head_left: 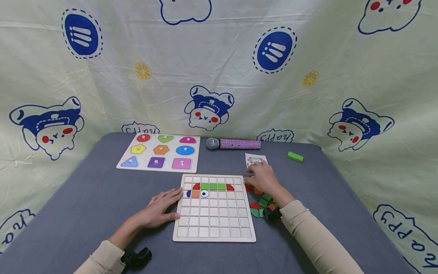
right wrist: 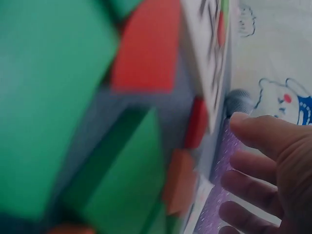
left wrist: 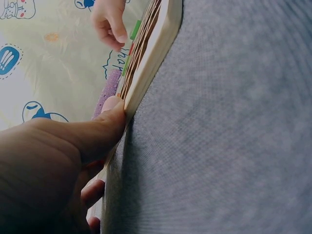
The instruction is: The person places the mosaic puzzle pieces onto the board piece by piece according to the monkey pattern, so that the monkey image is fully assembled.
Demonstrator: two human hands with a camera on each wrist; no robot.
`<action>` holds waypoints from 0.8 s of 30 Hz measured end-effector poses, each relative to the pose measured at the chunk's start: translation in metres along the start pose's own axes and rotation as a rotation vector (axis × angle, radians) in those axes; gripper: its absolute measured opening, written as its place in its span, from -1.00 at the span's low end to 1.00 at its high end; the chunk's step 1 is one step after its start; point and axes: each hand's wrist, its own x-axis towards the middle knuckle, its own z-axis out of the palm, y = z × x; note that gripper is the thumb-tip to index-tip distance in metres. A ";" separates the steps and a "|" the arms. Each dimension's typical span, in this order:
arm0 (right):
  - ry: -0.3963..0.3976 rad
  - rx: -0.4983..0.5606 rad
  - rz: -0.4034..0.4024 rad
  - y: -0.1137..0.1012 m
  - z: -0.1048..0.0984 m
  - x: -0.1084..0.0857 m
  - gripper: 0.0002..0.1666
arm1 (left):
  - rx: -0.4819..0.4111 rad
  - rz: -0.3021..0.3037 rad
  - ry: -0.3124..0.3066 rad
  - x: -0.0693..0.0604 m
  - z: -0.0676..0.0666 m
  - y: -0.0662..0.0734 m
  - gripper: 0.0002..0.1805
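My left hand rests along the left edge of a pale wooden grid board, its thumb touching the edge in the left wrist view. Red, green, orange and blue pieces lie in the board's upper rows, with a round eye piece among them. Beyond the board's upper right corner is my right hand, fingers loosely bent and nothing seen between them. It partly covers a small printed card. Loose pieces lie beside the board under the right arm, among them a green piece and a red piece.
A white shape puzzle board with knobbed, coloured shapes lies at the back left. Right of it is a glittery purple microphone. A green block sits at the back right. A printed cloth hangs behind the grey table.
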 end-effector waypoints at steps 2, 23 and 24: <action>-0.036 0.010 0.036 0.005 0.001 0.001 -0.62 | 0.003 0.001 -0.001 0.000 0.000 0.000 -0.23; -0.131 -0.013 0.083 0.026 0.004 0.002 -0.55 | -0.012 -0.010 -0.006 0.000 0.000 0.000 -0.22; -0.130 -0.011 0.076 0.028 0.004 0.001 -0.55 | -0.013 -0.010 -0.006 0.000 0.000 0.000 -0.22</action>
